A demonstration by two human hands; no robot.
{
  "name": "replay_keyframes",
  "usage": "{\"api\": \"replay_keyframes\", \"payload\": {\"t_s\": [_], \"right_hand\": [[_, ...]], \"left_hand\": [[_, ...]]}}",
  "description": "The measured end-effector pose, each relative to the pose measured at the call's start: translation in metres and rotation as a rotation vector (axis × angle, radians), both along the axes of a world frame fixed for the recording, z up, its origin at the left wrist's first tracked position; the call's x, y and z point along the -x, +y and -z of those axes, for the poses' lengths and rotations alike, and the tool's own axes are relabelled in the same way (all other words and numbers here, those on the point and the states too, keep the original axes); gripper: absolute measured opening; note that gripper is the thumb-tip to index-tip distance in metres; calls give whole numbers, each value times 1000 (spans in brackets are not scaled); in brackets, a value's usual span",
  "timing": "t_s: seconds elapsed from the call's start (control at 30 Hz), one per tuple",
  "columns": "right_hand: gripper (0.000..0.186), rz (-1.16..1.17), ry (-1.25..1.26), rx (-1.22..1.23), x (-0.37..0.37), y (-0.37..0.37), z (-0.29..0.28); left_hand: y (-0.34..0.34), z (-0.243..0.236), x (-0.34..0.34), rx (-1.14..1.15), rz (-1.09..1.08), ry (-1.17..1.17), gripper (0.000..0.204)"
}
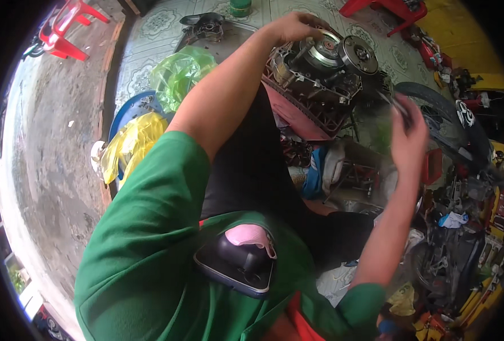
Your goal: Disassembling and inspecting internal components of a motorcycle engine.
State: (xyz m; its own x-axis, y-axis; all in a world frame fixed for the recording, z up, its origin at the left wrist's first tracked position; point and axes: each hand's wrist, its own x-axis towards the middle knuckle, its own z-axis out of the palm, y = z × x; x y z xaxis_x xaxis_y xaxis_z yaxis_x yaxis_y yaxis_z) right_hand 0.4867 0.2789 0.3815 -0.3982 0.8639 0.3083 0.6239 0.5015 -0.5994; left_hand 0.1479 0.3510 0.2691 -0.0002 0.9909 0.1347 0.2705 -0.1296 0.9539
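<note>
A motorcycle engine (320,71) with its side cover off sits on an upturned-looking red plastic crate (294,113). Two round metal parts show on it: a shiny drum (325,50) and a darker clutch-like disc (359,55). My left hand (298,27) reaches over the engine's far side, its curled fingers and thumb gripping at the drum's edge; the fingertips are partly hidden. To the right of the engine, my right hand (409,132) is closed on a slim dark tool (400,107). Motion blurs that tool, so its exact kind is unclear.
A metal tray (238,35) with an engine cover (203,28) lies far left. Green (181,74) and yellow plastic bags (135,139) sit by a blue basin (124,113). At right are a black tyre (428,94) and scattered parts. Red stools (67,31) stand farther off.
</note>
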Motion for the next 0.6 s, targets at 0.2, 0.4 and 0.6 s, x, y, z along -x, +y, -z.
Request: {"api": "replay_keyframes", "payload": {"t_s": [0.2, 0.4, 0.6], "right_hand": [[24, -158, -271, -112, 126, 68, 11], [20, -195, -430, -102, 142, 96, 17], [19, -222, -491, -43, 142, 113, 18]], "left_hand": [[-8, 5, 4, 13, 85, -14, 47], [-6, 12, 10, -72, 82, 28, 48], [-4, 15, 16, 34, 111, -132, 39]]}}
